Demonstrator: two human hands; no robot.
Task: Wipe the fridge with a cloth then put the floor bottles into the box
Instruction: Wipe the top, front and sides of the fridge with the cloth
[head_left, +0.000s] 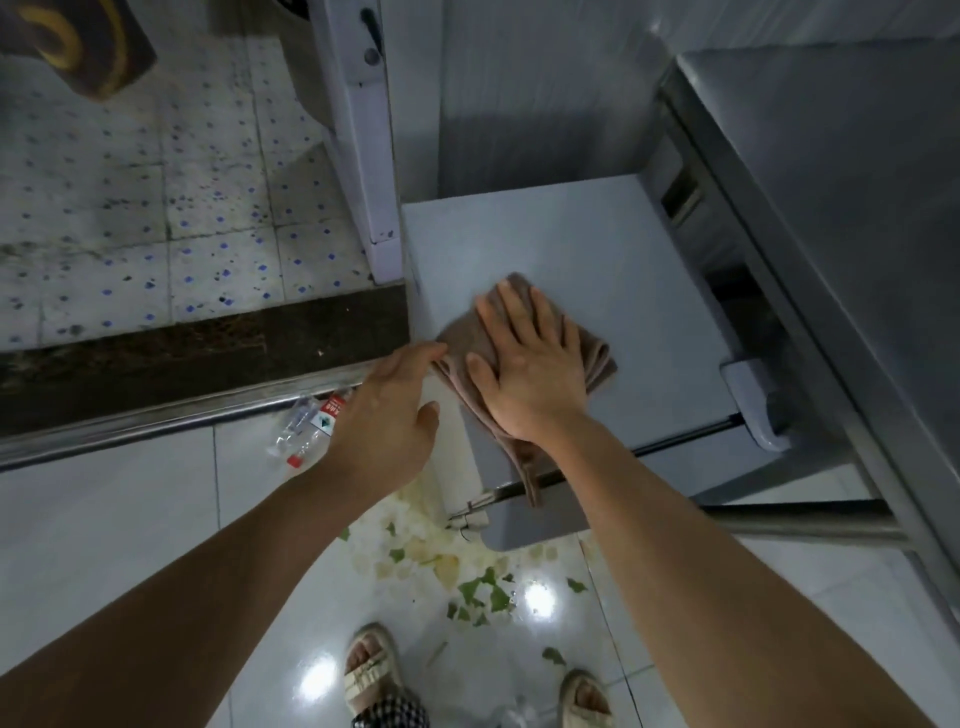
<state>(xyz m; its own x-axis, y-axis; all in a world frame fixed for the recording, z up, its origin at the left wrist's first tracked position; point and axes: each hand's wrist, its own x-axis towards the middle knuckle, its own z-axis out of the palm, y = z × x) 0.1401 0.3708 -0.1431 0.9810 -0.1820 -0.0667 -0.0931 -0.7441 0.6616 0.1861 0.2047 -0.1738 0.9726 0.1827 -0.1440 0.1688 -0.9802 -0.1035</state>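
A brown cloth (597, 358) lies folded on the white top of the small fridge (571, 249), one end hanging over the front edge. My right hand (524, 369) presses flat on the cloth with straight fingers. My left hand (387, 410) hovers at the fridge's left front corner, fingers relaxed, fingertips at the cloth's left edge; I cannot tell whether they touch it. On the floor to the left of the fridge lie clear plastic bottles (306, 426), one with a red label and red cap, partly hidden by my left hand.
A steel table (841, 218) stands at the right of the fridge. A white door frame (371, 156) and a dark threshold (197, 358) are at the left. Vegetable scraps (441, 561) litter the glossy tile floor by my sandalled feet (371, 670).
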